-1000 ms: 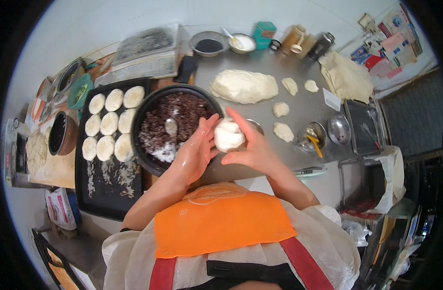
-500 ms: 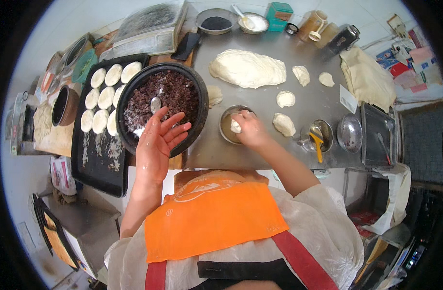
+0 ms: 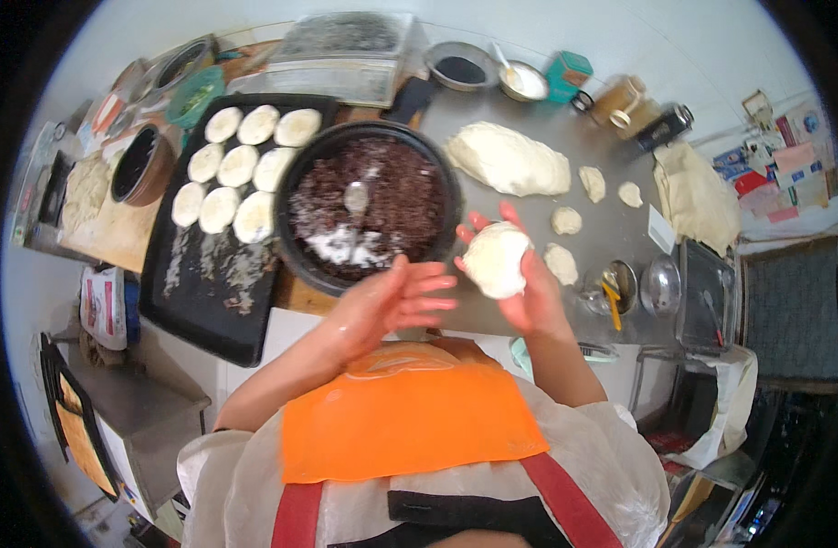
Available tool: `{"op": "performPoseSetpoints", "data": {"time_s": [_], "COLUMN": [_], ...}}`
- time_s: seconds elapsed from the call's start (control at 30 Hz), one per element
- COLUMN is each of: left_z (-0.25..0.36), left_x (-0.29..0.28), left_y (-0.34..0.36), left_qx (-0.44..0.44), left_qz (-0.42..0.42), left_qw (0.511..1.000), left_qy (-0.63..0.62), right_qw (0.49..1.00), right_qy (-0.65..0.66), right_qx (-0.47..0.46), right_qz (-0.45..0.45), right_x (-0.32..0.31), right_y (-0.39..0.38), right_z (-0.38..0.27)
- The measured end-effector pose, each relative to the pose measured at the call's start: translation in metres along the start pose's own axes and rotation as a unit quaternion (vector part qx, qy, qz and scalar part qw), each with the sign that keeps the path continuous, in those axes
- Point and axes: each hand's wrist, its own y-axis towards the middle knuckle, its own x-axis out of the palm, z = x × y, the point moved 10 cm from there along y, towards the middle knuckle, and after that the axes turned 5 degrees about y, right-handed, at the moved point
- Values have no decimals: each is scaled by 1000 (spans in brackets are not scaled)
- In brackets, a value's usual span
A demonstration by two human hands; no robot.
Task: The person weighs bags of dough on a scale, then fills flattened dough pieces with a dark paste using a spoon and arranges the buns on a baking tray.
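Note:
A flattened white dough piece [image 3: 495, 261] rests in my right hand [image 3: 540, 297], its fingers curved round the edge. My left hand [image 3: 389, 303] is open, fingers stretched toward the dough but apart from it. Close beyond the left hand stands a large black pan [image 3: 454, 196] of dark reddish-purple crumbly filling [image 3: 396, 187], with a white powdery patch and a spoon [image 3: 356, 197] in it. On the steel table [image 3: 611, 237] lie a large dough mass [image 3: 510, 160] and several small dough pieces [image 3: 566, 220].
Several round flat dough cakes [image 3: 238, 166] sit in rows on a black baking tray [image 3: 204, 310] at left. To the right are a metal bowl [image 3: 661, 283], a yellow-handled tool [image 3: 613, 301] and a dark tray [image 3: 707, 301]. Bowls [image 3: 460, 68] and a green tin [image 3: 568, 75] line the back.
My right hand has lifted from the small metal bowl and now holds the dough piece palm up. My left hand has swung right and lower, toward it. The view has shifted.

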Motion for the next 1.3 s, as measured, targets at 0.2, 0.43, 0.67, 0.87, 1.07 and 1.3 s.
{"op": "performPoseSetpoints", "data": {"time_s": [0.2, 0.43, 0.67, 0.87, 1.07, 1.3], "left_z": [43, 58, 42, 41, 44, 41], "left_x": [-50, -204, -314, -300, -303, -311], "left_y": [-71, -207, -327, -312, -311, -307], "left_qx": [100, 180, 232, 184, 195, 191], "left_qz": [19, 250, 650, 579, 553, 553], "left_qw": [979, 951, 578, 511, 540, 540], "left_qy": [-178, -29, 435, 608, 604, 605], "right_qw": [889, 723, 907, 761, 577, 545], "right_qy": [-432, -638, -395, -607, -695, -713], "right_qx": [-90, -57, 33, -49, -262, -198], "right_qz": [-119, -257, -141, -225, -340, -394], "right_x": [121, 237, 255, 269, 319, 298], "right_y": [40, 114, 258, 289, 254, 247], "right_z": [61, 243, 414, 514, 514, 541]}}
